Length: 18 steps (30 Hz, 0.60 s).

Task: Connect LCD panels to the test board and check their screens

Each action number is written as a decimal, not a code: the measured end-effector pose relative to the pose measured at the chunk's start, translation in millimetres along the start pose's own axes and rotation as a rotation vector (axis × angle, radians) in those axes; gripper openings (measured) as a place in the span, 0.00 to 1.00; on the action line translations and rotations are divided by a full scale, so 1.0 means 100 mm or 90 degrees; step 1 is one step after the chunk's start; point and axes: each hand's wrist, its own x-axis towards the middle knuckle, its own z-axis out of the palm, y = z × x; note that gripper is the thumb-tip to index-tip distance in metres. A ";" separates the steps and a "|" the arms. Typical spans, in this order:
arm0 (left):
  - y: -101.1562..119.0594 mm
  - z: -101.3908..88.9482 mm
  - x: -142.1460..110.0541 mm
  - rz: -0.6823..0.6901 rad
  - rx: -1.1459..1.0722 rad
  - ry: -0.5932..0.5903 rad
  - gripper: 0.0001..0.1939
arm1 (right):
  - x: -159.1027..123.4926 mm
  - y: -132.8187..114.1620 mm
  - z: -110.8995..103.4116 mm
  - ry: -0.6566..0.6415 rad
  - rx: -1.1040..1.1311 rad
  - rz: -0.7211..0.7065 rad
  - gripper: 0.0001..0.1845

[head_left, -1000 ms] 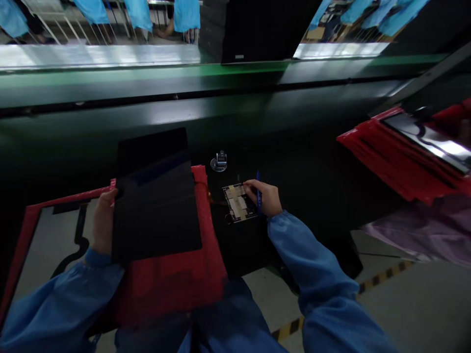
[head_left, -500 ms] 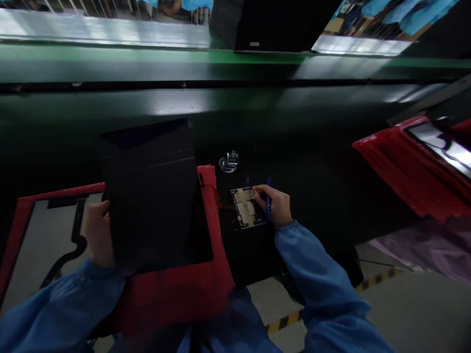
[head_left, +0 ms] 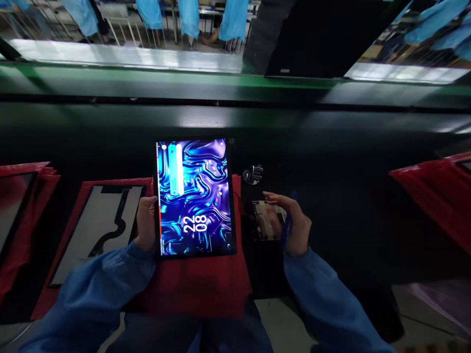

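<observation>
My left hand (head_left: 147,223) grips the left edge of a tablet (head_left: 195,196) whose screen is lit with a blue swirl pattern and the digits 2208. The tablet lies over a red padded tray (head_left: 206,279). My right hand (head_left: 290,223) holds a blue pen (head_left: 286,230) and hovers over a small circuit board (head_left: 267,220) with tan tape patches on the dark bench. A thin orange flex cable runs from the board toward the tablet.
A small round metal fixture (head_left: 253,174) stands just behind the board. A white panel with a black winding strip (head_left: 99,225) lies in the red tray to the left. More red trays (head_left: 434,196) sit at far right and far left. A green conveyor (head_left: 184,86) runs behind.
The tablet screen, dark before, is now lit and lying flatter. My right hand has lifted off the circuit board and drawn back slightly. The view has shifted left.
</observation>
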 end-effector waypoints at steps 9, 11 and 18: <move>-0.02 -0.02 -0.01 -0.006 0.053 -0.097 0.09 | 0.46 -0.93 0.44 -0.104 -0.107 -0.308 0.14; -0.01 -0.01 -0.04 -0.027 0.039 -0.121 0.09 | 0.47 -1.01 0.48 -0.148 -0.081 -0.346 0.14; 0.00 -0.02 -0.08 -0.036 0.039 -0.125 0.10 | 1.00 -1.20 0.20 -0.079 0.206 -0.323 0.11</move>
